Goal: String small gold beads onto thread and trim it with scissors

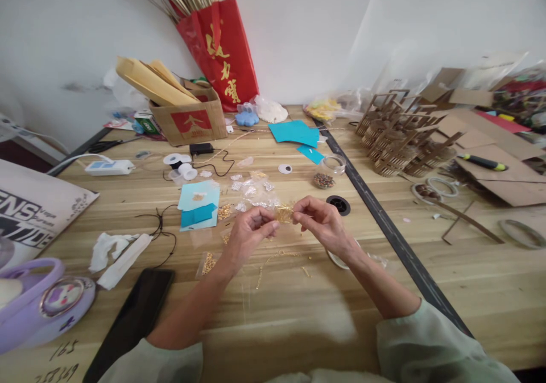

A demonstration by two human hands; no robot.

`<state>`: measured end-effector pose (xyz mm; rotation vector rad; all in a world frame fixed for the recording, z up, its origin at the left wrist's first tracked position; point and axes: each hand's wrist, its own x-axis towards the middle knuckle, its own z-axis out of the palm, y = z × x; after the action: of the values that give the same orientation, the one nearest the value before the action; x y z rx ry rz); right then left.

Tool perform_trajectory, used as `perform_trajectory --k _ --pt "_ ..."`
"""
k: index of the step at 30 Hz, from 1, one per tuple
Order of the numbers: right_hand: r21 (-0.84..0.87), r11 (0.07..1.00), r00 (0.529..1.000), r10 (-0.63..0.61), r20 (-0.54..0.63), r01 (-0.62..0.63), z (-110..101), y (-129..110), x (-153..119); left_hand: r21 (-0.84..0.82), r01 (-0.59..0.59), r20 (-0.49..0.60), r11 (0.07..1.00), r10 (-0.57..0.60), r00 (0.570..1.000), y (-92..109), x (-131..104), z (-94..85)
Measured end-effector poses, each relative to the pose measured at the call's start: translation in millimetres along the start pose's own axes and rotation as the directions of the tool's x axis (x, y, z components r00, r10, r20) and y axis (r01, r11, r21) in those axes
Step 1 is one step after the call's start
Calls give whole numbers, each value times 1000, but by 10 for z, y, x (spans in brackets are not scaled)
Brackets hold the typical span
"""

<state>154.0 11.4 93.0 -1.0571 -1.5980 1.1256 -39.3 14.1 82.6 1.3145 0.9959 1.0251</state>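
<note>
Above the middle of the table my left hand (251, 232) is closed in a pinch, fingertips pointing right. My right hand (319, 224) faces it, thumb and forefinger pressed together. What either pinch holds is too small to make out. Thin gold-coloured pieces (284, 213) show in the gap between the hands. On the wood just below lies a gold chain (281, 253) in a loose arc, with short chain bits at its right. Small clear bags of silvery pieces (256, 190) lie beyond my left hand. A bag of gold beads (209, 262) is left of my left wrist.
A black spool (338, 205) and a jar of beads (325, 179) stand beyond my right hand. Blue sheets (198, 215) lie to the left, near a black phone (132, 315). Small woven baskets (396, 144) and a cutter knife (484, 162) are at the right.
</note>
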Motion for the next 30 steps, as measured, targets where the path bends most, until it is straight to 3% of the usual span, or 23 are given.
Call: perform_trajectory --k 9,22,30 --pt "0 1000 1000 -5 22 5 11 -34 -18 81 -41 -11 996 42 999 89 -18 50" --pt "-98 994 999 -38 33 41 41 -79 -30 27 -95 -71 995 97 993 148 -11 117" --pt "-102 994 999 -21 42 25 38 -54 -38 -3 -65 -72 998 64 995 123 5 112"
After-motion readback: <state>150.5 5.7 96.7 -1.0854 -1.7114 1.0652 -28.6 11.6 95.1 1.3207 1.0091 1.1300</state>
